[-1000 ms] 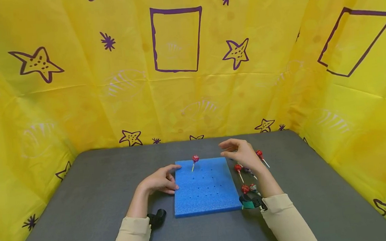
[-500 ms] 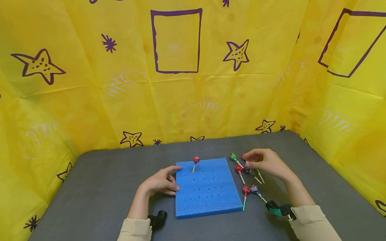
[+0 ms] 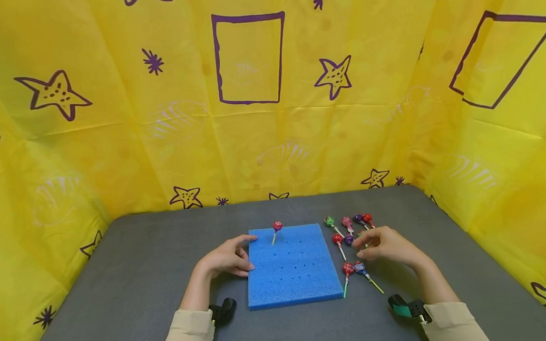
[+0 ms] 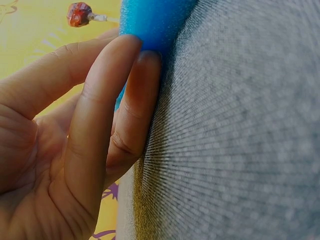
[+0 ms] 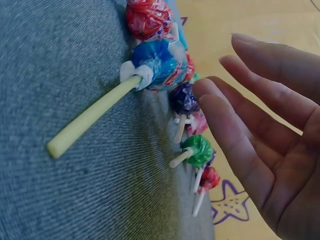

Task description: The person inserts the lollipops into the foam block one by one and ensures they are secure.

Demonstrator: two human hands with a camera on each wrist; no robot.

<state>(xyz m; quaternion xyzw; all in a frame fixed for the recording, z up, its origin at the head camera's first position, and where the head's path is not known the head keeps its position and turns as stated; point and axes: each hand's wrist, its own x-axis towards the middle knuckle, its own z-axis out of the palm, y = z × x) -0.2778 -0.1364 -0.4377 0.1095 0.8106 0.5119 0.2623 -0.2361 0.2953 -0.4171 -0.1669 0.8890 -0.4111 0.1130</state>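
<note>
A blue foam block (image 3: pixel 305 290) with rows of small holes lies on the grey table. One red lollipop (image 3: pixel 277 226) stands upright by its stick near the block's far left corner. My left hand (image 3: pixel 228 255) rests against the block's left edge, its fingertips (image 4: pixel 142 75) pressing the side. To the right of the block my right hand (image 3: pixel 386 246) hovers with nothing in it, fingers loosely bent and apart. Closest to its fingertips are a purple lollipop (image 5: pixel 184 99) and a blue lollipop (image 5: pixel 160 62). A green lollipop (image 5: pixel 199 150), partly covered by the hand in the head view, lies farther along.
Several more wrapped lollipops lie on the table right of the block, among them a red one (image 3: pixel 348 269) close to its edge and a green-headed one (image 3: pixel 329 221) at the back. A yellow patterned curtain (image 3: pixel 262 155) encloses the table's back and sides.
My right hand has moved from over the block's far right corner, rightward and then nearer, uncovering lollipops at the back. The left hand and block stay put.
</note>
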